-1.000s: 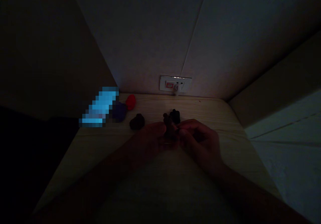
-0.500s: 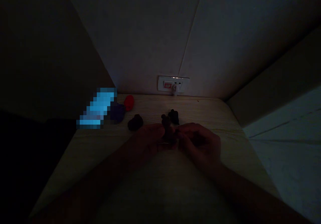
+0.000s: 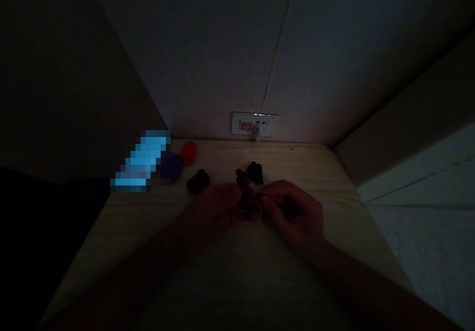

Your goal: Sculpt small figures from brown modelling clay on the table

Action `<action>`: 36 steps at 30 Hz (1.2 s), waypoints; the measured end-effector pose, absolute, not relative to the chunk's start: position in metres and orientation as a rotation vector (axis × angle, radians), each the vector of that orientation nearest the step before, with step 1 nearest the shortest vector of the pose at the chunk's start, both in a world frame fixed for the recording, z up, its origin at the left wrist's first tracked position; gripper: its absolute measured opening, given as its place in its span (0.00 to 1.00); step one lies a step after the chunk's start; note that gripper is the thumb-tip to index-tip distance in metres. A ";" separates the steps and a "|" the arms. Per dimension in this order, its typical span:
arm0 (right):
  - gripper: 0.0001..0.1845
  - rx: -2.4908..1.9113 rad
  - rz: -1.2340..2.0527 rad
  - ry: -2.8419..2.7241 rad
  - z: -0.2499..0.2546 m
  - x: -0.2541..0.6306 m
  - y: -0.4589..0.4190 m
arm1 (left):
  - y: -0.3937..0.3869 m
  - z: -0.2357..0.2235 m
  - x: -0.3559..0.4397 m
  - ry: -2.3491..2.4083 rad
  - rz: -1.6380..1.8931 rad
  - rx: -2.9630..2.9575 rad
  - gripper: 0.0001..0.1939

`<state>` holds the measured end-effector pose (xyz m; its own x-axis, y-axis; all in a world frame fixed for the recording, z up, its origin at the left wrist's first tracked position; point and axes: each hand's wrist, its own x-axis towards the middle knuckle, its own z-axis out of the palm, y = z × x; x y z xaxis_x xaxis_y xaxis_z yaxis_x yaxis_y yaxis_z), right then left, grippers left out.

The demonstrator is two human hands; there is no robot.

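Note:
In dim light my left hand (image 3: 218, 205) is closed round a small dark brown figure (image 3: 243, 185), which looks like modelling clay with a knobbed, rounded top. My right hand (image 3: 297, 214) pinches at the figure's right side; what its fingertips hold is too small and dark to name. Just behind the figure lies a black lump (image 3: 255, 171) that resembles clay. A dark brown lump (image 3: 198, 181) sits beyond my left hand. Farther back are a red lump (image 3: 189, 152) and a blue-purple lump (image 3: 171, 166), side by side.
All this is on a pale wooden tabletop (image 3: 304, 165) against a wall. A wall socket (image 3: 272, 124) with a plug in it is above the back edge. At the left edge glows a blurred-out bright blue rectangle (image 3: 143, 160). A pale surface slopes at right.
The view has shifted slightly, so the whole scene sits a little farther left. My left hand keeps its hold on the figure, while my right fingers make small movements at its side.

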<state>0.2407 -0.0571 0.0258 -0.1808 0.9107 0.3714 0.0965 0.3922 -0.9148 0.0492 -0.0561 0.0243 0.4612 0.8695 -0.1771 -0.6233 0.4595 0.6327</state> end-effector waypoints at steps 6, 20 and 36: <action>0.02 -0.921 1.162 -1.437 0.031 0.238 -0.054 | -0.056 0.022 0.047 0.504 0.958 0.535 0.13; 0.03 -0.890 1.269 -1.416 0.032 0.238 -0.052 | -0.056 0.022 0.047 0.443 0.910 0.552 0.13; 0.02 -0.919 1.066 -1.448 0.032 0.237 -0.053 | -0.055 0.019 0.046 0.475 0.923 0.551 0.13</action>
